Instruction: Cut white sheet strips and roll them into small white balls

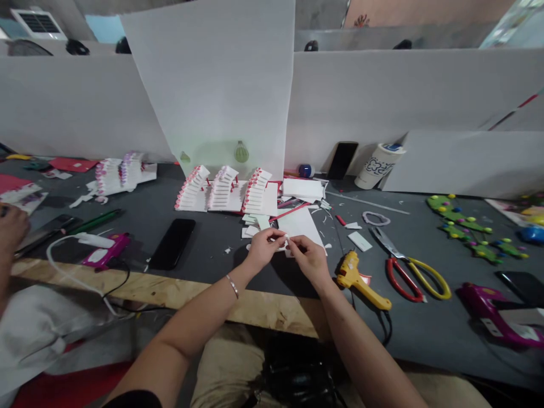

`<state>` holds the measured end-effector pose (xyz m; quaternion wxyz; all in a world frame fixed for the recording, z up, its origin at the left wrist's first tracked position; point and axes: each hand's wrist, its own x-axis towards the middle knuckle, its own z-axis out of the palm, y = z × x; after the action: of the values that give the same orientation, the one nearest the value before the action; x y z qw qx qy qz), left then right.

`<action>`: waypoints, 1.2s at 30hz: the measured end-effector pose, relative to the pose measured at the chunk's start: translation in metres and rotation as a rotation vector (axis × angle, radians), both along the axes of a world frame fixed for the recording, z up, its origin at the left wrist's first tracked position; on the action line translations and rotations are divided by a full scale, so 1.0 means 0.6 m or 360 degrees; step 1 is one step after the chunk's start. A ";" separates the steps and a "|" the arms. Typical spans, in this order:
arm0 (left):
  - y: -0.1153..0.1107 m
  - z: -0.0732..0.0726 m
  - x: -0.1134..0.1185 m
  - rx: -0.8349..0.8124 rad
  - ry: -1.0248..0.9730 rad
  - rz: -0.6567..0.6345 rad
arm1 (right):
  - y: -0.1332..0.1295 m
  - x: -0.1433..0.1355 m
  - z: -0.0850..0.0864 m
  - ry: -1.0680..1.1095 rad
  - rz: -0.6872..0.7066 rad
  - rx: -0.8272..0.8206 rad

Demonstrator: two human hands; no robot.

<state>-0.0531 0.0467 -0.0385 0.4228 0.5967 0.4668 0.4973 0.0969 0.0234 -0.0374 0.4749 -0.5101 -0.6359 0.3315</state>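
My left hand [266, 247] and my right hand [307, 256] meet over the dark table near its front edge. Their fingertips pinch a small white piece [287, 238] between them, too small to make out well. Beneath and behind them lie white paper [304, 222] and pale card scraps [257, 222]. Three white stair-like paper models with red and pink dots [257, 191] stand behind, to the left. A yellow glue gun [359, 280] lies right of my right hand, beside large scissors [397, 255] with one red and one yellow handle.
A black phone [173, 243] and a magenta power strip [106, 251] lie left. Toward the back right stand a cup [378, 165] and a leaning phone [342, 160]. Green dotted pieces [461, 218] and another magenta strip [495, 317] lie right. Another person's hand [12, 226] is far left.
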 end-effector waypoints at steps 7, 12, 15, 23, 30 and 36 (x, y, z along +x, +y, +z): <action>-0.011 0.011 0.003 0.0215 0.0242 0.0097 | -0.003 -0.001 0.002 0.0002 -0.0006 0.0017; -0.017 0.010 0.012 0.0353 0.0390 0.0089 | -0.001 -0.001 -0.004 -0.0007 -0.0080 0.0018; -0.020 0.011 0.017 0.0383 0.0414 0.0050 | 0.000 0.000 -0.008 -0.0015 -0.0153 0.0023; -0.010 0.001 0.007 0.0226 0.0230 -0.0008 | -0.001 0.004 0.002 -0.0120 -0.0082 0.0086; 0.001 -0.009 0.002 0.0071 0.0043 -0.0120 | 0.000 0.008 0.004 -0.0183 -0.0055 0.0100; -0.004 -0.007 0.007 0.0074 0.0003 -0.0006 | 0.000 0.004 -0.001 -0.0091 -0.0124 0.0020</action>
<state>-0.0489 0.0441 -0.0426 0.4094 0.6077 0.4542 0.5067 0.0996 0.0233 -0.0379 0.4724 -0.5408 -0.6308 0.2940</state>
